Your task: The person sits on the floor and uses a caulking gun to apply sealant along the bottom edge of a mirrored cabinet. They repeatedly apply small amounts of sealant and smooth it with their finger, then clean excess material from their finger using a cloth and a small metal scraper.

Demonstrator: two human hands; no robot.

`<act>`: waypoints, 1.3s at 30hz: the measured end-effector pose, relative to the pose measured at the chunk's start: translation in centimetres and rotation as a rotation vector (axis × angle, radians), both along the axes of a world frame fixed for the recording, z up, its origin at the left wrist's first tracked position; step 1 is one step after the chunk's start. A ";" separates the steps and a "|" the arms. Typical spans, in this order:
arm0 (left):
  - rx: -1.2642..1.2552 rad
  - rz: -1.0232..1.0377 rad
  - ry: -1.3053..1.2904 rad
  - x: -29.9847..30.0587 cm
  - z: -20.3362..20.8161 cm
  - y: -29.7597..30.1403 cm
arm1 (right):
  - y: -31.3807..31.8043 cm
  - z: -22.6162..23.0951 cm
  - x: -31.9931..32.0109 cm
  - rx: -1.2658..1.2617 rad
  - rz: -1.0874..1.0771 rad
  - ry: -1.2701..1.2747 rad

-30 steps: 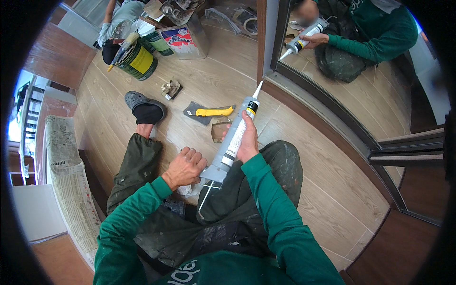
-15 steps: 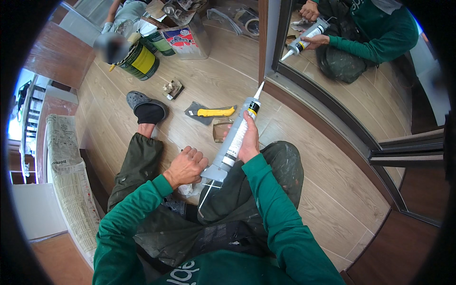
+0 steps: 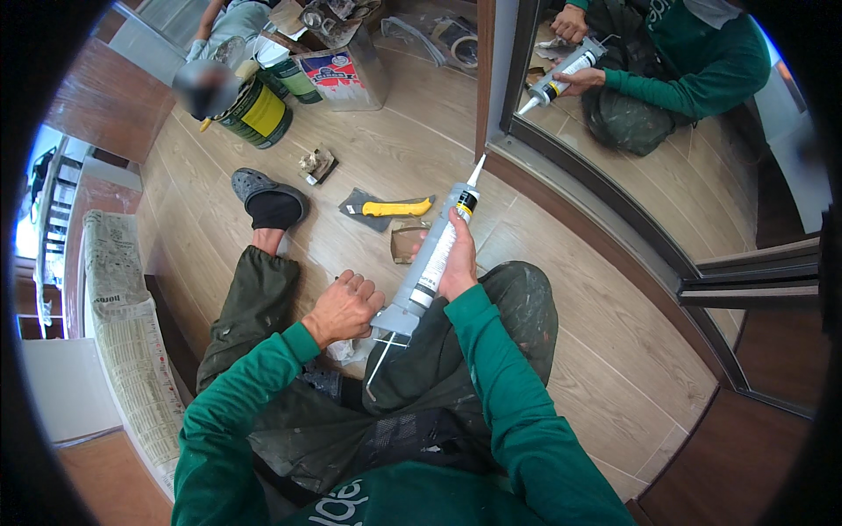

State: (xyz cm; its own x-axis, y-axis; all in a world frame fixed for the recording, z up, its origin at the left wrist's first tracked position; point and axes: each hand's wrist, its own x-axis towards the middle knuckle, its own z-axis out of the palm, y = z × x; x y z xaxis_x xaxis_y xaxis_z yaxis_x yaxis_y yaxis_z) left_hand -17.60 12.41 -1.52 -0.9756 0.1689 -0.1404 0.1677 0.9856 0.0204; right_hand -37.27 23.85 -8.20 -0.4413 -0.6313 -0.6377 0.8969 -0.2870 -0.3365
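A caulking gun with a grey-and-white sealant cartridge lies slantwise above my lap, its white nozzle pointing up and right near the corner of a door track. My left hand is closed in a fist at the gun's rear, around its handle, which the fingers mostly hide. From the right, my right hand wraps round the cartridge and supports it. The gun's bent metal rod sticks out backward over my leg. The mirror also reflects both hands on the gun.
A yellow-handled tool with a grey flat part lies ahead, beside a small brown cardboard piece. Farther off stand a yellow-labelled bucket and a box-shaped container. A framed mirror door runs along the right. Newspaper covers a ledge at left.
The view has shifted slightly. Both hands keep the same hold on the caulking gun, and its nozzle stays near the track corner.
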 end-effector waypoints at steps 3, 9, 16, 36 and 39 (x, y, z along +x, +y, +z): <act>0.009 0.004 0.000 0.0 -0.1 0.0 | 0.0 -0.2 0.0 0.018 -0.004 0.026; 0.025 0.006 0.007 0.1 0.1 0.2 | 0.3 -0.5 0.3 -0.026 -0.005 -0.010; 0.013 -0.003 0.037 0.3 0.3 0.3 | 0.2 -0.3 0.2 -0.017 0.040 0.014; -0.047 -0.035 -0.030 -0.3 1.3 -0.8 | -0.5 -0.7 0.1 -0.060 0.040 0.008; -0.075 -0.053 -0.030 -0.5 2.0 -0.9 | -0.6 -0.4 0.1 -0.087 0.026 -0.009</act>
State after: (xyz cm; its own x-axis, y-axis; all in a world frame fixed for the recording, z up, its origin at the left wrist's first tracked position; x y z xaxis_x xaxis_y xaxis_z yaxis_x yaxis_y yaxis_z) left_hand -18.06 11.46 0.45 -0.9609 0.2077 -0.1832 0.2196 0.9744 -0.0472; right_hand -37.13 23.22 -8.64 -0.4183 -0.6959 -0.5838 0.9074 -0.2909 -0.3034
